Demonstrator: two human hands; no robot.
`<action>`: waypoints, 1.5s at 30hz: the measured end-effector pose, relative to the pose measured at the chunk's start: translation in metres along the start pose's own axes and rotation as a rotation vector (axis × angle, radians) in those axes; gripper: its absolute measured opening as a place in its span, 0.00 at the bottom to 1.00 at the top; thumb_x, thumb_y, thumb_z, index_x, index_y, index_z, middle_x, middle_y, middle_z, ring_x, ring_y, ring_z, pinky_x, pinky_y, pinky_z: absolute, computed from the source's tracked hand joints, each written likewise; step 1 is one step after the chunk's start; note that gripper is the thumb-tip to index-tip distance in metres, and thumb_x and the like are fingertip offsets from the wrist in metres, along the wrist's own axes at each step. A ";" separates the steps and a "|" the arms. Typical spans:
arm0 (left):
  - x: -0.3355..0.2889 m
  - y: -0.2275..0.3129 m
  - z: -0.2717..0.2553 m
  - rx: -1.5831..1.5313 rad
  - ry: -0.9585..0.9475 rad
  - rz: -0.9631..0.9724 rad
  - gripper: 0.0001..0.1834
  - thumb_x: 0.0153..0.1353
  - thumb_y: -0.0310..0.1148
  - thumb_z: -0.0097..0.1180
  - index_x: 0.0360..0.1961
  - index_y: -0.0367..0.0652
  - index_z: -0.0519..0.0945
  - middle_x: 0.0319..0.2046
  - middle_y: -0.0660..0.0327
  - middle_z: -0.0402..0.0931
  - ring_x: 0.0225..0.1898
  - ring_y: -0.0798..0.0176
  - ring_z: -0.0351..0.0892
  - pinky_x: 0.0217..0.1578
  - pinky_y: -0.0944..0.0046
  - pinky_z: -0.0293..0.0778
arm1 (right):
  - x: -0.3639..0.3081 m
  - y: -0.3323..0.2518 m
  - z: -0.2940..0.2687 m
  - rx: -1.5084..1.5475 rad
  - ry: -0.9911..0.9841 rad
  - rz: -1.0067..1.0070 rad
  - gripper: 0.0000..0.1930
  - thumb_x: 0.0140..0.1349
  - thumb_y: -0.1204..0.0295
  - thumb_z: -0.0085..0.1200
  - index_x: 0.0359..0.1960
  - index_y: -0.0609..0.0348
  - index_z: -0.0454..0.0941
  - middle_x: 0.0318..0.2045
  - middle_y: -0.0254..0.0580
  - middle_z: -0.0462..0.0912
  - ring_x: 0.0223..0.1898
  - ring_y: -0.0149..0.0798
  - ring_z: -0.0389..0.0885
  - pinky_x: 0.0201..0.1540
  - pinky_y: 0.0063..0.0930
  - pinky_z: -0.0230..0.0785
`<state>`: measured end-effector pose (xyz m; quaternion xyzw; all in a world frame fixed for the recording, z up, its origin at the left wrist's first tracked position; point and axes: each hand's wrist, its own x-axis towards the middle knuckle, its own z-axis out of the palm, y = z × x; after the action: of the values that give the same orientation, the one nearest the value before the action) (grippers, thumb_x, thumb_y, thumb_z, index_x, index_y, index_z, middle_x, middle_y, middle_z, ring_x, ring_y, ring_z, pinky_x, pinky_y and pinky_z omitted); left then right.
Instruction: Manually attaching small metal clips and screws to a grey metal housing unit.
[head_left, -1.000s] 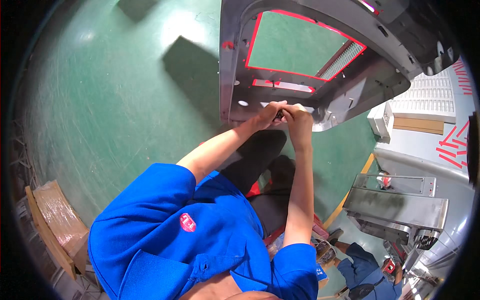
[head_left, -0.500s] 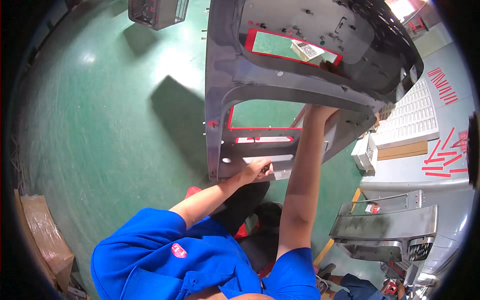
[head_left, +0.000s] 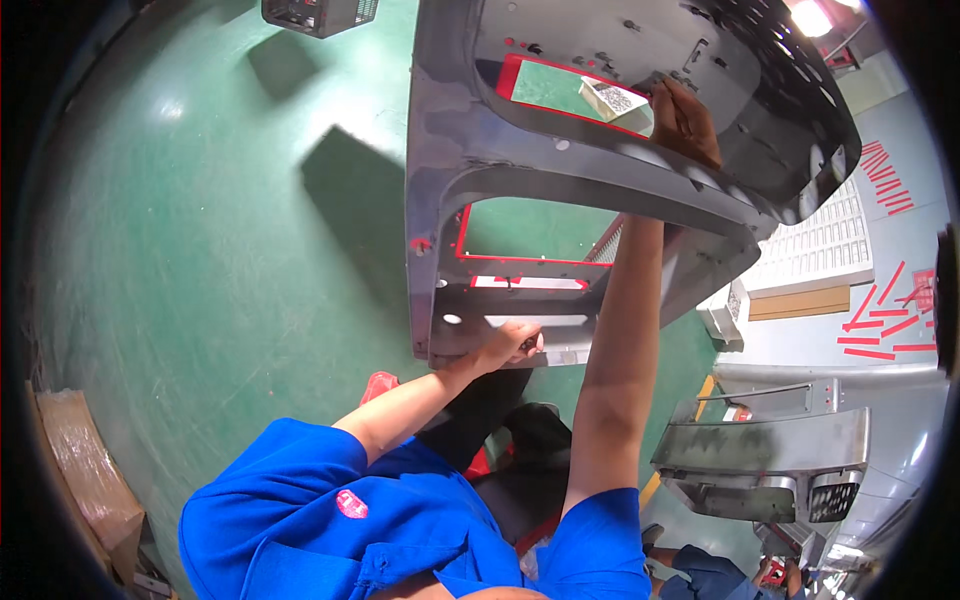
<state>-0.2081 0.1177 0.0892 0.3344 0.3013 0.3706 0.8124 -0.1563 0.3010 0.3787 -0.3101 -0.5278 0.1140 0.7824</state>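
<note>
A large grey metal housing (head_left: 432, 150) stands in front of me, with red-edged window openings and small studs on its inner face. My right arm passes behind the housing's middle bar. Beyond the bar, my right hand (head_left: 688, 128) is at the upper panel (head_left: 640, 50), its fingers drawn together beside the studs and the upper window's right end. Whatever they pinch is too small to see. At the housing's lower edge, my left hand (head_left: 512, 345) is curled closed round small dark pieces, whose kind I cannot make out.
White trays (head_left: 820, 235) and red strips (head_left: 880, 325) lie on the grey table at right. Below it stands another grey metal housing (head_left: 765, 445). A co-worker (head_left: 715, 575) is at the lower right. A wrapped carton (head_left: 85, 465) sits at left, a metal box (head_left: 318, 15) at the top.
My right hand has moved up from behind the middle bar and now shows at the upper panel's studs. My left hand stays at the lower edge, still closed.
</note>
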 end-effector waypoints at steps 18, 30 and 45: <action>0.004 0.006 0.011 0.243 0.078 0.065 0.19 0.63 0.41 0.41 0.21 0.40 0.75 0.15 0.67 0.67 0.12 0.77 0.54 0.12 0.73 0.48 | -0.023 0.002 -0.034 -0.074 -0.033 -0.383 0.14 0.49 0.72 0.65 0.36 0.65 0.80 0.33 0.42 0.83 0.31 0.30 0.80 0.38 0.23 0.72; 0.005 0.016 -0.018 0.679 0.221 0.253 0.20 0.64 0.41 0.42 0.21 0.41 0.77 0.16 0.69 0.69 0.19 0.78 0.66 0.18 0.74 0.59 | -0.279 -0.022 -0.315 -0.402 -0.064 0.706 0.10 0.62 0.71 0.55 0.29 0.66 0.79 0.21 0.36 0.80 0.19 0.23 0.73 0.22 0.16 0.65; 0.009 0.002 -0.027 0.997 0.572 0.438 0.19 0.65 0.41 0.44 0.25 0.39 0.79 0.15 0.67 0.69 0.19 0.73 0.65 0.21 0.68 0.61 | -0.374 -0.132 -0.485 -0.439 -0.083 0.829 0.11 0.63 0.70 0.54 0.26 0.65 0.79 0.19 0.34 0.79 0.16 0.22 0.71 0.19 0.15 0.60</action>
<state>-0.2235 0.1348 0.0725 0.6155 0.5688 0.4184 0.3502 0.1025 -0.1686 0.0548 -0.6482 -0.4019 0.3147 0.5651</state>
